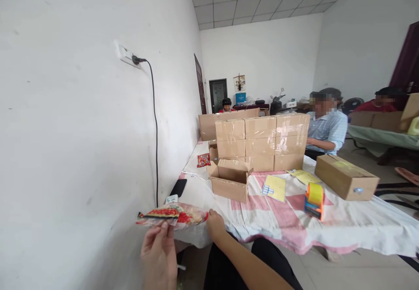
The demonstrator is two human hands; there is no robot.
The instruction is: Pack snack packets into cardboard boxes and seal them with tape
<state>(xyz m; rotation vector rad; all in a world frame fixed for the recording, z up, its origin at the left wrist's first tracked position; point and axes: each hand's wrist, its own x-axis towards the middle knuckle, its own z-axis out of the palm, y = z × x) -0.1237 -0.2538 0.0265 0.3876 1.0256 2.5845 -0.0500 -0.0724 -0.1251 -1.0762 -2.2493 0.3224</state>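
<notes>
A red and clear plastic packet is stretched level between my two hands, above the table's left front corner. My left hand pinches it from below near its left part, thumb pressed on the film. At its right end, my right hand grips the packet with closed fingers. What the packet contains is hard to make out. Beyond it, an open cardboard box stands with its flaps up. A small red packet lies behind that box, near the wall.
Stacked, taped cartons rise at the table's back. Rightward are yellow printed sheets, an orange tape dispenser and a closed carton. A black phone lies left. A black cord hangs along the wall. Other people sit beyond.
</notes>
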